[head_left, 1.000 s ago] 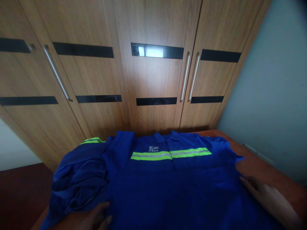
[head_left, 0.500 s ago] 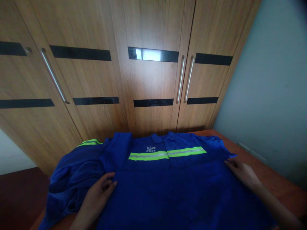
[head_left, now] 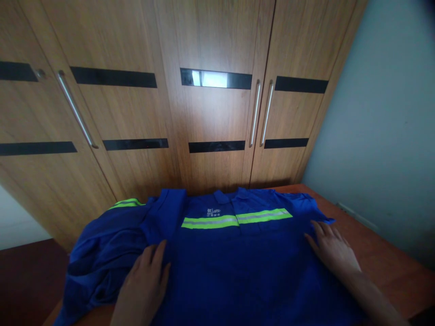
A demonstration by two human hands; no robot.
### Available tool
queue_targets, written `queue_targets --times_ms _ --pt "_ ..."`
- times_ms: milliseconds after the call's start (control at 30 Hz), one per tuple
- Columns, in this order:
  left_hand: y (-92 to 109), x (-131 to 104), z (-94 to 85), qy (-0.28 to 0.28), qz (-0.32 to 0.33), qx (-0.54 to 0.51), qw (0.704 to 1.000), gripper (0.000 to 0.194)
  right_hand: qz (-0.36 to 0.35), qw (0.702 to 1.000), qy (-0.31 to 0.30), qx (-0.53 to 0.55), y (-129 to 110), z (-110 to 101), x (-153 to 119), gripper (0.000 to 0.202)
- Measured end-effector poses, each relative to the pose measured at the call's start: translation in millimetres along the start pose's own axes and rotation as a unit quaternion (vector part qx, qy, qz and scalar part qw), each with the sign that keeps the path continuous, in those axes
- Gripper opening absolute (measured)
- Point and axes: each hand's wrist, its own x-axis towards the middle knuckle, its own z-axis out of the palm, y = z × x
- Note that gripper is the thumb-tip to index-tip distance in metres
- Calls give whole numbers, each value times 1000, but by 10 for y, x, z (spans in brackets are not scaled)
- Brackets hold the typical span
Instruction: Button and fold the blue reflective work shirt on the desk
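A blue work jacket (head_left: 238, 267) with a yellow-green and silver reflective band across the chest lies spread out, collar toward the cupboard. White print shows on its chest at the left. My left hand (head_left: 144, 276) rests flat on the jacket's left side, fingers stretched out. On the right side my right hand (head_left: 331, 246) lies on the cloth with its fingers apart. Neither hand grips anything. Beside my left hand is a crumpled heap of blue cloth (head_left: 102, 253) with a similar band at its top. The jacket's near end runs out of view.
The reddish-brown tabletop (head_left: 380, 267) shows at the right. Behind it stands a wooden cupboard (head_left: 217, 113) with metal handles and dark strips. A pale wall (head_left: 380, 136) borders the right side. At lower left is a dark red floor (head_left: 27, 285).
Both hands have let go of the jacket's side edges and moved inward onto the cloth, fingers now stretched out. The jacket's upper part has stayed in place.
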Motion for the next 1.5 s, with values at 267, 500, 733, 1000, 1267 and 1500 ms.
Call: queue_targets --times_ms 267,500,733,1000,1267,1500 --pt "1162 -229 300 -153 319 -51 934 65 -294 933 -60 196 -1430 -178 -797 49" --pt "1096 -252 490 -224 310 -77 921 71 -246 952 -107 149 -962 21 -770 61" --pt "929 -307 566 -147 318 -46 936 76 -180 980 -30 78 456 398 -553 54" --pt "227 -423 415 15 229 79 970 67 -117 990 -27 75 684 451 -541 63" --pt "162 -449 251 -43 178 41 982 54 -105 991 -37 68 680 467 -454 59" --pt "-34 631 -425 25 16 1 1000 47 -157 980 -16 124 -185 142 -158 50"
